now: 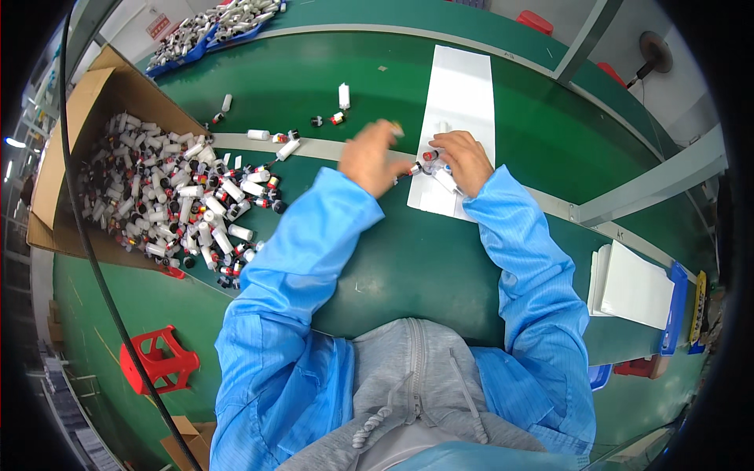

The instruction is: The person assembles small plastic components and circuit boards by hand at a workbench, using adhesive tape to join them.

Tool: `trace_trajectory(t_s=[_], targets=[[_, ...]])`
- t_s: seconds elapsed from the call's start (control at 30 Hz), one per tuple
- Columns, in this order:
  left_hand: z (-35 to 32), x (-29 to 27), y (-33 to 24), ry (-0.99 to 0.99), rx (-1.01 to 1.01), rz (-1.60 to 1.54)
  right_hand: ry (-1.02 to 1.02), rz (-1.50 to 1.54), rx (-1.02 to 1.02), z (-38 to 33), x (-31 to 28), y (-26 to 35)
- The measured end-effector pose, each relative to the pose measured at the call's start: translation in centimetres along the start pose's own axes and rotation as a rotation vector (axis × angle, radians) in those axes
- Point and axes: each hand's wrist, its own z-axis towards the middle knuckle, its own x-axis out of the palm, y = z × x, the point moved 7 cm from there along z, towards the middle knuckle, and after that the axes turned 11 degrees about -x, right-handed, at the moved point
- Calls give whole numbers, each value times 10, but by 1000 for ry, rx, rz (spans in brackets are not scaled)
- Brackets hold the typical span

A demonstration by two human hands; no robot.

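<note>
My left hand (371, 159) is smeared by motion beside the left edge of a long white sheet (463, 78). A small dark piece shows by its thumb and a yellowish one by its fingertips; I cannot tell whether it grips either. On the sheet, the fingers of my right hand (466, 162) are curled over a small white cylindrical part (446, 180). A small red-and-black piece (430, 155) is at its fingertips. To the left, a heap of similar white cylinders with black, red and yellow ends (188, 192) spills out of a cardboard box (69, 157).
Loose parts, including an upright-looking white cylinder (344, 96), lie beyond my left hand. Blue trays (206, 47) of parts stand at the far left. White sheets (636, 284) are stacked at right, below a slanting metal frame bar (652, 187). A red stool (159, 359) stands lower left.
</note>
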Motion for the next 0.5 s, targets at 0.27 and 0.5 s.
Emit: trace_trajectory(t_s=[0.27,0.5], targets=[[-23,15,-8,22,20,-326,137,139,-90,-1,-11,24],[-66,-29,-35,11,-28,-338,353,768,-86,-5,-15,47]])
